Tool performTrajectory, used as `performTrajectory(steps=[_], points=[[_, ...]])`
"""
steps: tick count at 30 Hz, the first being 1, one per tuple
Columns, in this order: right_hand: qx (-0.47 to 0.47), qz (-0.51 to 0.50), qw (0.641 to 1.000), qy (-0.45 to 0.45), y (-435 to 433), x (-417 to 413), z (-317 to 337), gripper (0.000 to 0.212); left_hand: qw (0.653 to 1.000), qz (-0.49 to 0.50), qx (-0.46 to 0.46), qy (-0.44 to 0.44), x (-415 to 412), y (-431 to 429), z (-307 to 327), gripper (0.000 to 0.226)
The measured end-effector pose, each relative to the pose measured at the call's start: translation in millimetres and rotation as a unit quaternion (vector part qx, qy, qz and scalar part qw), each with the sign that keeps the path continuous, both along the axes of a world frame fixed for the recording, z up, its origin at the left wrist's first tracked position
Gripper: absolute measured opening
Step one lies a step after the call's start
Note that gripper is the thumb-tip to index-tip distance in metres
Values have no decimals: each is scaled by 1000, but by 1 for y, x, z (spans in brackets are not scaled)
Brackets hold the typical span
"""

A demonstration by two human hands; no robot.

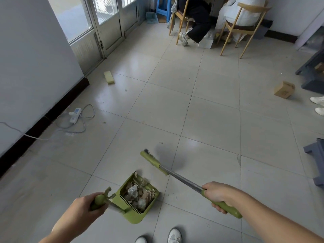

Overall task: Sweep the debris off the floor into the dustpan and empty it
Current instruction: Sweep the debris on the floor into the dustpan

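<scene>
A green dustpan [135,217] sits low in front of my feet, filled with crumpled paper, cardboard scraps and grey fluff [138,192]. My left hand [87,206] grips the green knob of the dustpan's handle [99,200]. My right hand [217,194] grips the green grip of a broom [184,181] with a metal shaft. The broom head [152,160] points forward and left, just above the tiled floor, beyond the dustpan's mouth.
A yellow sponge [109,77] lies near the door, a power strip [75,115] with cords by the left wall, a small cardboard box [284,89] at the right. Wooden chairs [240,30] with seated people stand at the back. Grey stools [315,160] line the right edge.
</scene>
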State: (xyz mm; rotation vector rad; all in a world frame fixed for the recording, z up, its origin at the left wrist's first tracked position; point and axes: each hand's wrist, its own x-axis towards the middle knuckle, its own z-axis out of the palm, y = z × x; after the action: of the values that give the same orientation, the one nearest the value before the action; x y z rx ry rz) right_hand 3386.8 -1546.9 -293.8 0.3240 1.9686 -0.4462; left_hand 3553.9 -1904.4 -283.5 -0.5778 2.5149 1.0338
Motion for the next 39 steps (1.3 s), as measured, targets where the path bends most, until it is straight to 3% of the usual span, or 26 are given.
performTrajectory(steps=[4,8,21,34,39], points=[[62,76,995,27,-25,12,-23,47,1000,12,-3,-4,2,-5,-3,34],[93,139,986,-12,-45,24,-31,50,1000,28,-3,-1,3,-6,-5,39],[59,186,977,-88,-28,26,-10,44,1000,20,8,-1,2,-9,-9,29],[51,217,974,-30,-5,21,53,41,1000,18,10,-5,23,-9,-5,38],[81,242,967,7,-27,22,54,45,999,23,25,-13,38,-14,-7,26]])
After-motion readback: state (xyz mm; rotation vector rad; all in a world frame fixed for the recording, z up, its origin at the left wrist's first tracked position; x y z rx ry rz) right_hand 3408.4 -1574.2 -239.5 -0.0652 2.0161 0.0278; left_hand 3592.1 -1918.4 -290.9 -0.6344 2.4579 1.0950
